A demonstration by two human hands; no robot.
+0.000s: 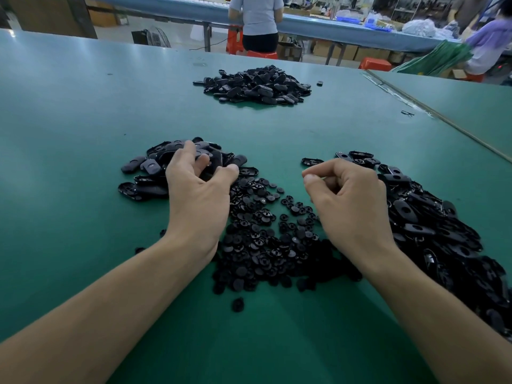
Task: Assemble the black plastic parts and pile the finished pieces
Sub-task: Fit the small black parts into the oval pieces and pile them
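My left hand (195, 187) reaches into a heap of black oval shells (155, 170) at the left, its fingers curled among the pieces; what it holds is hidden. My right hand (346, 195) hovers over the table with its fingers curled and thumb against forefinger, nothing visible between them. Between my hands lies a spread of small black round parts (263, 239). A long heap of black oval plates (432, 228) runs along the right. Farther back sits a separate pile of black pieces (257, 84).
All the heaps lie on a green table (83, 134), which has a seam with a strip (443, 117) at the right. A few stray black parts (237, 304) lie near my forearms. People stand at another bench (332, 26) beyond the table.
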